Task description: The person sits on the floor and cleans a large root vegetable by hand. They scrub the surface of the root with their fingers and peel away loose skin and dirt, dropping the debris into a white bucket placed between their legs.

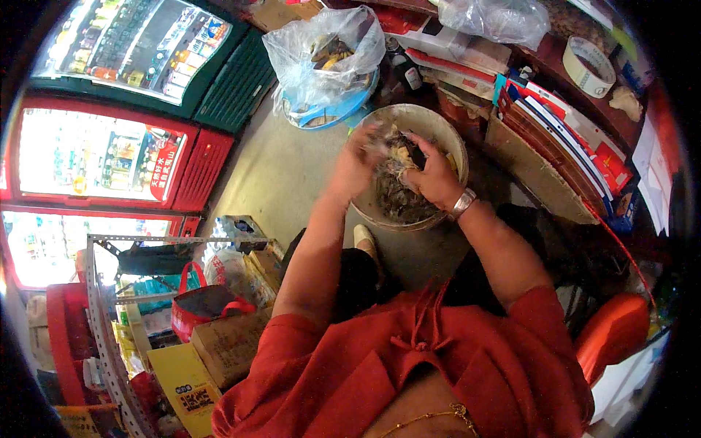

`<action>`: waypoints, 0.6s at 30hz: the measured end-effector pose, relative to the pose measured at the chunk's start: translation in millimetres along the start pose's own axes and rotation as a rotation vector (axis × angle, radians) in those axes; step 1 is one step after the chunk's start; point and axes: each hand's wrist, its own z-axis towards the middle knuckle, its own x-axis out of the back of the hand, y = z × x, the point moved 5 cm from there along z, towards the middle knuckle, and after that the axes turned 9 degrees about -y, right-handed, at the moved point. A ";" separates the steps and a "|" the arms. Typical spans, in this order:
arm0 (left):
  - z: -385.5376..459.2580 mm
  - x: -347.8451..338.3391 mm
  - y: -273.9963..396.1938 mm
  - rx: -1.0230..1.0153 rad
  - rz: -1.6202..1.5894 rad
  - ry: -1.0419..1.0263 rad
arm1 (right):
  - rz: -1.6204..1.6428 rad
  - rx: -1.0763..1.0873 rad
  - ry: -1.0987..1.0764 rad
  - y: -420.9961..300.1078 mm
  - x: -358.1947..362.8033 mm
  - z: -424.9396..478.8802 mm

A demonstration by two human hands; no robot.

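Note:
A pale round bucket [461,143] stands on the floor before me, with dark brown, husk-like scraps [402,200] inside. Over its mouth, my right hand [438,172] holds a yellowish-brown piece of plant matter [404,157] between thumb and fingers; its exact kind is unclear. A silver bracelet [464,202] circles that wrist. My left hand [358,161] is blurred, close against the same piece on its left side, and its grip does not show clearly. Beyond the bucket, a clear plastic bag [296,46] contains yellow-brown pieces [331,53] and rests on a blue round surface [350,112].
Lit drinks refrigerators [183,164] line the left. A perforated metal rack [98,284] with cardboard boxes [230,347] and a red bag [205,309] stands at lower left. A dark bottle [404,65] is behind the bucket. Stacked folders [569,137] and a tape roll [589,67] are at right.

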 end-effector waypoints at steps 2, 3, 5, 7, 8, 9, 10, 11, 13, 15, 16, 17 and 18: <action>-2.5 -17.9 23.4 -0.093 0.173 -0.105 | -0.095 0.036 0.042 -0.5 3.3 -1.2; -3.7 -21.0 33.1 -0.073 0.266 -0.114 | -0.129 0.050 0.053 -3.3 3.1 -2.9; -4.8 -25.9 36.9 -0.060 0.345 -0.100 | -0.143 0.061 0.049 -2.7 3.2 -4.3; -5.3 -27.0 36.5 -0.075 0.322 -0.056 | -0.102 0.059 0.020 0.1 3.5 -2.9; -5.0 -27.2 36.0 -0.095 0.340 -0.047 | -0.130 0.051 0.023 0.5 3.8 -4.5; -3.8 -26.9 34.6 -0.115 0.357 -0.033 | -0.159 0.044 0.023 -3.8 4.1 -6.1; -2.3 -26.6 32.9 -0.134 0.374 -0.020 | -0.189 0.037 0.023 -6.1 4.0 -6.8; -0.7 -25.6 30.7 -0.141 0.397 0.006 | -0.100 0.003 0.014 -2.1 2.8 -6.0; 4.5 -24.8 25.6 -0.158 0.440 0.056 | 0.012 -0.036 -0.003 3.5 1.7 -4.4; 13.1 -15.5 -4.7 -0.004 0.320 0.156 | 0.002 -0.020 -0.028 0.5 2.0 -3.4; 14.7 -6.7 -18.9 0.073 0.266 0.211 | -0.029 0.009 -0.047 -5.7 1.1 -1.3; 14.0 5.1 -30.4 0.091 0.261 0.228 | -0.015 -0.009 -0.082 -11.2 -1.5 -2.2; 14.5 18.6 -40.5 0.104 0.251 0.239 | -0.005 -0.029 -0.111 -19.1 -2.5 -6.1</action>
